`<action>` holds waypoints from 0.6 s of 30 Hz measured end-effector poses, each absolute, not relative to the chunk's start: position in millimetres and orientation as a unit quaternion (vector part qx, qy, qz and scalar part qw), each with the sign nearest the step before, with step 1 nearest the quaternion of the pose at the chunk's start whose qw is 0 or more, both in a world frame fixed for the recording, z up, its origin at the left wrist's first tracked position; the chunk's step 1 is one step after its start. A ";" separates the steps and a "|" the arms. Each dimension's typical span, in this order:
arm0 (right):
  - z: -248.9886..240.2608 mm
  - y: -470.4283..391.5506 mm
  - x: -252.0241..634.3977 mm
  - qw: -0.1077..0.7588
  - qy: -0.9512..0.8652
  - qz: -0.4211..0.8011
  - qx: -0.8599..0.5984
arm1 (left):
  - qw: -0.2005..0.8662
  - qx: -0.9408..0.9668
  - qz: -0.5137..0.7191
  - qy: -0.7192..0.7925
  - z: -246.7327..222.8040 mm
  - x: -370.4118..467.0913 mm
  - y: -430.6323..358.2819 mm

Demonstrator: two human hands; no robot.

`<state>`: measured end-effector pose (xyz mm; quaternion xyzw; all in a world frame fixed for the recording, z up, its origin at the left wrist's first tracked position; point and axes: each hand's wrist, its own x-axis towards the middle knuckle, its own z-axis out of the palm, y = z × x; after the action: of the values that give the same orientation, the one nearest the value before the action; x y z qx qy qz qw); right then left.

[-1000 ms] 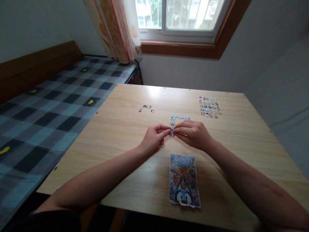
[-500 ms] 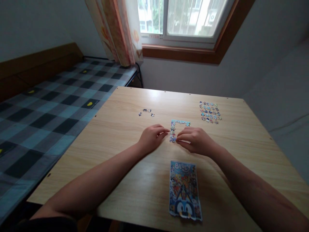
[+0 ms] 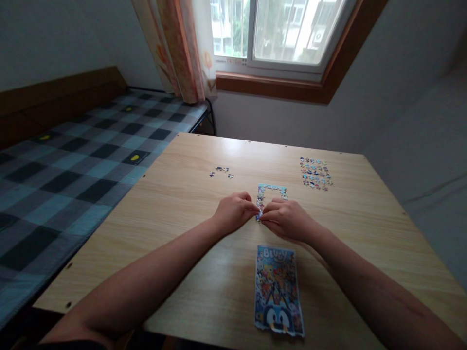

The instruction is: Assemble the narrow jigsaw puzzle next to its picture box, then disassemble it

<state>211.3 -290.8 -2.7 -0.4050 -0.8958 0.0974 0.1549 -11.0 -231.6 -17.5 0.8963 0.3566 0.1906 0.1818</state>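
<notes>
A partly joined jigsaw puzzle border (image 3: 260, 194) lies flat on the table, its top and left sides showing. My left hand (image 3: 236, 212) comes in from the left, thumb and fingers pinched on a puzzle piece at the border's lower left corner. From the right, my right hand (image 3: 288, 218) meets it there, its fingertips closed on the same corner and almost touching the left ones. The fingers hide most of the pieces there, and the right hand covers part of the border's right side. Below both hands lies a Bluey picture sheet (image 3: 278, 291) with a torn lower edge.
Loose puzzle pieces (image 3: 315, 173) lie in rows at the table's back right. Several more pieces (image 3: 222, 169) are scattered left of the border. The wooden table (image 3: 175, 194) stands beside a bed with a checked cover (image 3: 91, 160); a window (image 3: 284, 34) is behind.
My hands have come together at the border's lower left corner; before, they were apart on either side of its left strip. The left fingers have closed into a pinch. The view has shifted slightly.
</notes>
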 end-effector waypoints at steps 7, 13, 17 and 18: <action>2.3 -294.3 203.4 0.148 -0.876 0.118 -0.443 | 0.186 0.894 0.186 0.362 -16.5 -11.8 -231.6; -1.6 -295.0 200.8 0.164 -0.868 0.126 -0.451 | 0.225 0.877 0.198 0.376 -16.2 -10.7 -232.3; -4.2 -295.0 199.8 0.175 -0.865 0.130 -0.451 | 0.265 0.845 0.248 0.393 -14.6 -11.6 -227.6; -4.5 -295.1 199.2 0.175 -0.865 0.130 -0.452 | 0.267 0.839 0.259 0.398 -12.9 -14.9 -222.7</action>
<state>199.2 -295.1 -4.5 -0.4521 -0.8650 0.1298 0.1748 -14.9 -222.7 -12.9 0.8386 0.3982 0.2586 0.2670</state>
